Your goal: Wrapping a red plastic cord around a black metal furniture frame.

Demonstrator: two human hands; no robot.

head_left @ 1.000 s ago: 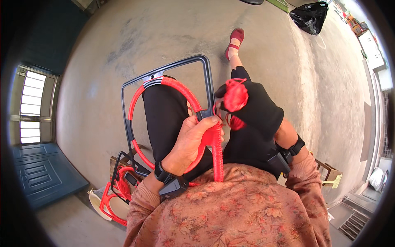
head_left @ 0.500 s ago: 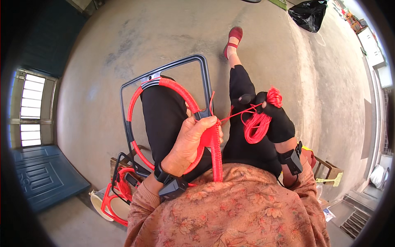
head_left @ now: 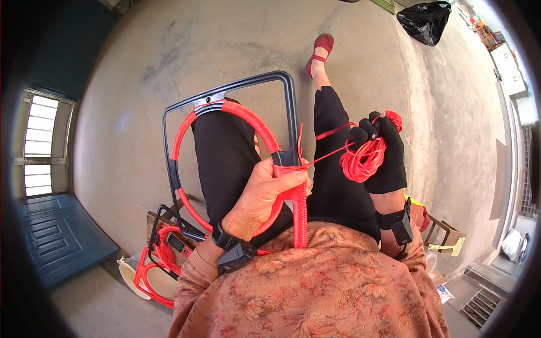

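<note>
A dark metal frame (head_left: 294, 107) with a round ring (head_left: 248, 116) set in it rests across my lap. Glossy red cord is wound tightly along much of the ring and the bar beside it. My left hand (head_left: 262, 191), bare, is closed around the wrapped bar, the thumb lying over the windings. My right hand (head_left: 390, 160), in a black glove that leaves fingertips bare, grips a looped bundle of red cord (head_left: 363, 160). From the bundle one strand runs taut to the frame just above my left thumb. A loose cord end sticks up there.
At lower left, another red-wrapped frame (head_left: 145, 276) lies over a pale bucket (head_left: 128, 273), near a small handheld device (head_left: 179, 245). A black plastic bag (head_left: 424, 23) sits on the concrete floor at upper right. A cardboard box (head_left: 448, 236) stands right of my right forearm.
My right hand has moved slightly up and right with the cord bundle, its fingers curled further in. The frame has tilted a little, and my left hand has shifted slightly lower on the bar.
</note>
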